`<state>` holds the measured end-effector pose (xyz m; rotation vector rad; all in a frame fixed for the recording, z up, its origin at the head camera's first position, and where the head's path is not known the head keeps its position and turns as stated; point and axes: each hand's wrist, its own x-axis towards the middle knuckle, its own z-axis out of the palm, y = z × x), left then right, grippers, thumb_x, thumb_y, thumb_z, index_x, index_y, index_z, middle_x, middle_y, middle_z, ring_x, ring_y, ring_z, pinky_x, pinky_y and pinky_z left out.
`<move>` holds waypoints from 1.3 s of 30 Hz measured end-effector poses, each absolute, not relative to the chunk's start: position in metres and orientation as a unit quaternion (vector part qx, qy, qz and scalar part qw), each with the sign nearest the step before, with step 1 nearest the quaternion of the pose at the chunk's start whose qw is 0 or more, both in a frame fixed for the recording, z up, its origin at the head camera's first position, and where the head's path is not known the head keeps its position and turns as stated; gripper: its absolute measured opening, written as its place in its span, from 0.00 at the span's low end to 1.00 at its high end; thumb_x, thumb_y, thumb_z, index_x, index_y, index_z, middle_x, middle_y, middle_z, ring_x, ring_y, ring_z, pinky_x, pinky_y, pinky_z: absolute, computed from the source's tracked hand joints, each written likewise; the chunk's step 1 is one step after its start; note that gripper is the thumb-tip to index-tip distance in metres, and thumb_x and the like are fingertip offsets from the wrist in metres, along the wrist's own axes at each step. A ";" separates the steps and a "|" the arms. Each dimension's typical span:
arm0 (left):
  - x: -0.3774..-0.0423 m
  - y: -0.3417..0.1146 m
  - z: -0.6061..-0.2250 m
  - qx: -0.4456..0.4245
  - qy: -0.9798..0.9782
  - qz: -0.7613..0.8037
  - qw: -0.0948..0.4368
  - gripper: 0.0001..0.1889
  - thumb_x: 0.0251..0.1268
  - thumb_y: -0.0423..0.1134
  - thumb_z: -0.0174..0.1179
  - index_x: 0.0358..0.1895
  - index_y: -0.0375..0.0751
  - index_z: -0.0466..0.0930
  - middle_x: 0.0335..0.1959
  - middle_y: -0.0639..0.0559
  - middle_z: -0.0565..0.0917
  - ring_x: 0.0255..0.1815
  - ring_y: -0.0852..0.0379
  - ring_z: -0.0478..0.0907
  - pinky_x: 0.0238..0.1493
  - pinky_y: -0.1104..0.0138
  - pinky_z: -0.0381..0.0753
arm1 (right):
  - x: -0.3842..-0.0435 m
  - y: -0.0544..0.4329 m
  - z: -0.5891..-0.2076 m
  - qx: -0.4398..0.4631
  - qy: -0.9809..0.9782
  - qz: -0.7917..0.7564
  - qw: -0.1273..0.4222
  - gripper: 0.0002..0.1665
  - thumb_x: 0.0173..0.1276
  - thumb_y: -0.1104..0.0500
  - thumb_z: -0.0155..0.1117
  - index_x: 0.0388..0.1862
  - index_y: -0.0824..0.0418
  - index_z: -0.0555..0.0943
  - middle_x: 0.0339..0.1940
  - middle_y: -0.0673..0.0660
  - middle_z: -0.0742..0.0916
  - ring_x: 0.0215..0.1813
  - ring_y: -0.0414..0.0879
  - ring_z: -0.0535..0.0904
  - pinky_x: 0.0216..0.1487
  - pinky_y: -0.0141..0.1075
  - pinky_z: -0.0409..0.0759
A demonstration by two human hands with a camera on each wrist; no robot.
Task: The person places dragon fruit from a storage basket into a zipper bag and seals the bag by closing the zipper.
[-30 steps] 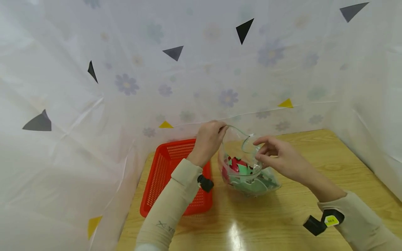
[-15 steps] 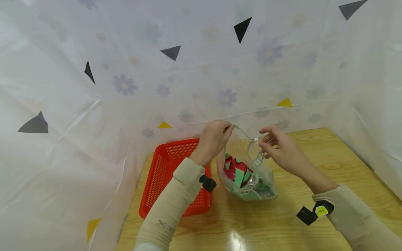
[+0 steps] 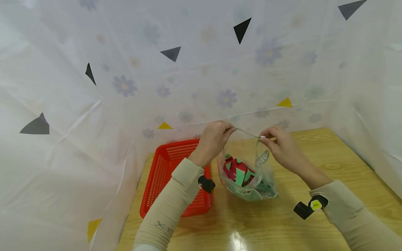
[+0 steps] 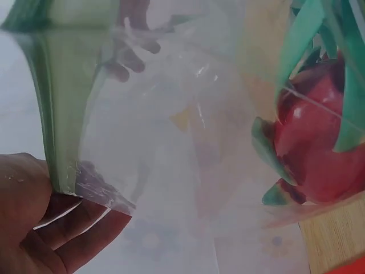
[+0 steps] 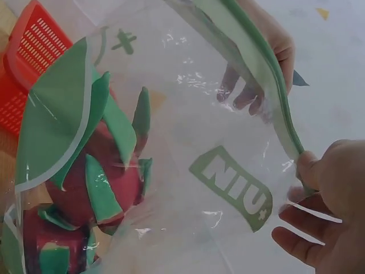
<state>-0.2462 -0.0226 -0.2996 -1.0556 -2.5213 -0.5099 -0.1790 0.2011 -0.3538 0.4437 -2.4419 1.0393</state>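
Observation:
A clear zip bag (image 3: 246, 194) with a green zip strip stands on the table, its top held up between both hands. My left hand (image 3: 213, 142) pinches the left end of the strip. At the right end, by the small white slider (image 3: 262, 137), my right hand (image 3: 286, 152) pinches the strip between thumb and forefinger. Inside the bag lies a red dragon fruit (image 5: 85, 197) with green scales, and a second dragon fruit (image 5: 64, 237) shows below it in the right wrist view. Green "NIU" lettering (image 5: 234, 185) is printed on the plastic.
A red plastic basket (image 3: 163, 177) sits left of the bag, partly covered by my left forearm. Both stand on a wooden table (image 3: 314, 167). White plastic sheeting (image 3: 201, 76) with flowers and triangles rises behind and on both sides.
My right hand has come off the bag's side and now pinches the zip strip by the slider. The bag's mouth has narrowed from a wide loop to a nearly straight line.

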 end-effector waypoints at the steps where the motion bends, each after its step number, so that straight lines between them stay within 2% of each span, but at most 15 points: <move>1: -0.246 -0.024 -0.299 -0.376 -0.892 -0.179 0.176 0.12 0.74 0.42 0.56 0.44 0.44 0.88 0.37 0.53 0.89 0.31 0.65 0.82 0.37 0.75 0.80 | -0.179 0.202 -0.353 0.158 -0.884 0.378 0.224 0.08 0.77 0.60 0.55 0.46 0.62 0.80 0.41 0.56 0.83 0.43 0.48 0.80 0.42 0.38 0.81; 5: -0.247 -0.026 -0.298 -0.380 -0.894 -0.176 0.162 0.11 0.72 0.41 0.57 0.44 0.44 0.88 0.39 0.53 0.89 0.33 0.64 0.82 0.39 0.74 0.81 | -0.177 0.203 -0.347 0.152 -0.884 0.379 0.227 0.11 0.79 0.58 0.52 0.48 0.62 0.79 0.39 0.56 0.87 0.43 0.51 0.84 0.44 0.41 0.81; 8: -0.247 -0.026 -0.295 -0.382 -0.898 -0.162 0.143 0.10 0.73 0.39 0.57 0.45 0.41 0.87 0.40 0.51 0.89 0.37 0.61 0.85 0.43 0.71 0.83 | -0.177 0.202 -0.343 0.151 -0.883 0.369 0.248 0.10 0.77 0.58 0.55 0.47 0.61 0.81 0.36 0.55 0.88 0.41 0.51 0.85 0.41 0.42 0.82; 10: -0.247 -0.025 -0.291 -0.375 -0.909 -0.142 0.113 0.10 0.73 0.36 0.56 0.45 0.40 0.87 0.42 0.49 0.89 0.41 0.58 0.85 0.45 0.69 0.84 | -0.176 0.202 -0.342 0.146 -0.881 0.364 0.264 0.09 0.76 0.58 0.57 0.46 0.61 0.82 0.35 0.54 0.88 0.40 0.50 0.86 0.41 0.39 0.81; 12: -0.245 -0.025 -0.286 -0.352 -0.929 -0.106 0.055 0.09 0.73 0.34 0.56 0.46 0.40 0.86 0.45 0.50 0.88 0.43 0.58 0.84 0.43 0.70 0.82 | -0.176 0.202 -0.342 0.139 -0.878 0.364 0.278 0.09 0.75 0.58 0.59 0.45 0.61 0.83 0.34 0.54 0.89 0.38 0.50 0.86 0.39 0.32 0.80; 14: -0.243 -0.026 -0.280 -0.314 -0.948 -0.047 -0.030 0.09 0.73 0.33 0.54 0.37 0.42 0.84 0.37 0.53 0.86 0.35 0.59 0.80 0.37 0.71 0.78 | -0.175 0.202 -0.341 0.130 -0.875 0.368 0.288 0.09 0.74 0.58 0.60 0.44 0.61 0.84 0.33 0.55 0.89 0.37 0.50 0.86 0.38 0.26 0.77; 16: -0.240 -0.029 -0.276 -0.276 -0.954 0.018 -0.117 0.13 0.73 0.35 0.54 0.27 0.44 0.79 0.27 0.56 0.81 0.28 0.62 0.74 0.38 0.69 0.72 | -0.175 0.204 -0.341 0.123 -0.872 0.371 0.294 0.09 0.73 0.58 0.61 0.44 0.61 0.85 0.33 0.56 0.89 0.36 0.50 0.85 0.37 0.21 0.75; 19: -0.236 -0.037 -0.272 -0.214 -0.947 0.049 -0.234 0.18 0.72 0.39 0.55 0.20 0.45 0.74 0.19 0.56 0.77 0.22 0.61 0.72 0.39 0.64 0.74 | -0.175 0.206 -0.340 0.118 -0.870 0.370 0.304 0.09 0.73 0.58 0.62 0.44 0.61 0.85 0.34 0.58 0.89 0.36 0.49 0.84 0.36 0.18 0.73; 22: -0.234 -0.047 -0.272 -0.175 -0.937 0.024 -0.301 0.12 0.69 0.42 0.61 0.27 0.43 0.84 0.26 0.52 0.87 0.28 0.58 0.85 0.43 0.61 0.81 | -0.176 0.209 -0.340 0.115 -0.871 0.363 0.310 0.09 0.72 0.58 0.63 0.44 0.61 0.86 0.34 0.58 0.89 0.36 0.45 0.83 0.36 0.17 0.73; 24: -0.233 -0.053 -0.273 -0.164 -0.929 0.015 -0.331 0.09 0.67 0.42 0.64 0.31 0.43 0.87 0.29 0.50 0.89 0.33 0.56 0.87 0.40 0.61 0.83 | -0.176 0.211 -0.339 0.111 -0.870 0.366 0.311 0.09 0.71 0.58 0.63 0.44 0.61 0.86 0.34 0.58 0.89 0.35 0.41 0.82 0.36 0.16 0.72; 27: -0.231 -0.060 -0.277 -0.171 -0.921 0.028 -0.348 0.09 0.67 0.40 0.63 0.30 0.42 0.87 0.28 0.50 0.89 0.33 0.56 0.87 0.39 0.62 0.83 | -0.176 0.214 -0.338 0.105 -0.870 0.365 0.315 0.09 0.71 0.58 0.64 0.44 0.60 0.86 0.33 0.57 0.89 0.35 0.37 0.82 0.36 0.16 0.72; 29: -0.231 -0.063 -0.280 -0.170 -0.927 0.031 -0.333 0.10 0.69 0.37 0.60 0.30 0.41 0.86 0.26 0.50 0.89 0.31 0.57 0.86 0.39 0.64 0.82 | -0.176 0.216 -0.337 0.103 -0.870 0.362 0.317 0.09 0.71 0.58 0.64 0.44 0.60 0.86 0.32 0.56 0.90 0.34 0.37 0.82 0.36 0.16 0.72; 32: -0.231 -0.067 -0.281 -0.148 -0.942 0.008 -0.302 0.12 0.73 0.40 0.56 0.32 0.41 0.84 0.26 0.50 0.88 0.29 0.56 0.86 0.37 0.63 0.83 | -0.175 0.218 -0.336 0.103 -0.873 0.355 0.318 0.09 0.71 0.58 0.64 0.44 0.60 0.86 0.32 0.55 0.90 0.34 0.34 0.81 0.36 0.15 0.72; 36: -0.235 -0.072 -0.275 -0.141 -0.953 -0.036 -0.265 0.13 0.74 0.45 0.55 0.34 0.43 0.84 0.28 0.51 0.88 0.30 0.54 0.86 0.34 0.62 0.83 | -0.173 0.225 -0.335 0.088 -0.873 0.365 0.311 0.09 0.70 0.58 0.65 0.45 0.60 0.87 0.32 0.56 0.90 0.33 0.22 0.77 0.27 0.20 0.71; 39: -0.241 -0.073 -0.270 -0.159 -0.957 -0.042 -0.241 0.13 0.75 0.42 0.54 0.33 0.43 0.83 0.25 0.53 0.85 0.25 0.57 0.83 0.30 0.66 0.79 | -0.171 0.229 -0.334 0.081 -0.874 0.371 0.304 0.09 0.70 0.58 0.65 0.45 0.60 0.87 0.32 0.56 0.90 0.32 0.15 0.74 0.22 0.24 0.70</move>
